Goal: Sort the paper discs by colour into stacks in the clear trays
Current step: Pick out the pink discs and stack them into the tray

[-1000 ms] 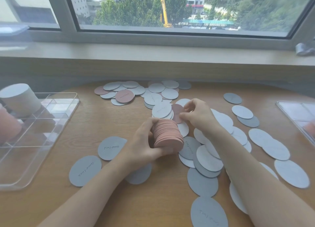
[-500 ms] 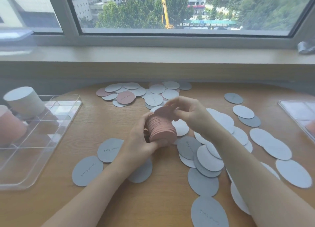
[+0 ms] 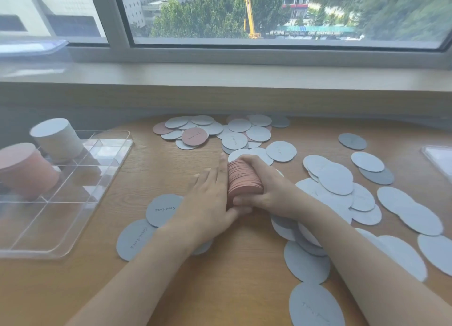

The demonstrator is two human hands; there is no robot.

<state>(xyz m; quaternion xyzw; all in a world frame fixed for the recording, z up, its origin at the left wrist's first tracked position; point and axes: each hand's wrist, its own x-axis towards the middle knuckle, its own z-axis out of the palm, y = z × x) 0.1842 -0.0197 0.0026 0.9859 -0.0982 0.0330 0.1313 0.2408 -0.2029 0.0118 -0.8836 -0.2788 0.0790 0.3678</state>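
- Pink paper discs gathered into a thick stack sit on edge between both hands, near the middle of the round wooden table; the stack's lower part is hidden behind the fingers, so I cannot tell whether it touches the wood.
- The left hand lies flat against the stack's left face with fingers straight and together, pressing rather than gripping; its thumb runs under the stack's near edge.
- The right hand curls over the stack's right side and top, fingers wrapped round it in a firm hold.
- Both forearms reach in from the bottom edge, and their elbows are cut off.
- Loose grey paper discs lie scattered and overlapping to the right, some covered by the right forearm; two more lie partly under the left wrist. Handwriting on several is too small to read.
- A far heap of grey discs holds one pink disc with writing and another pink disc mostly buried.
- At the left, a clear plastic divided tray holds a tall pink stack, blurred and cut by the frame, and a tall grey-white stack behind it.
- A second clear tray is cut off at the right edge, its contents unseen.
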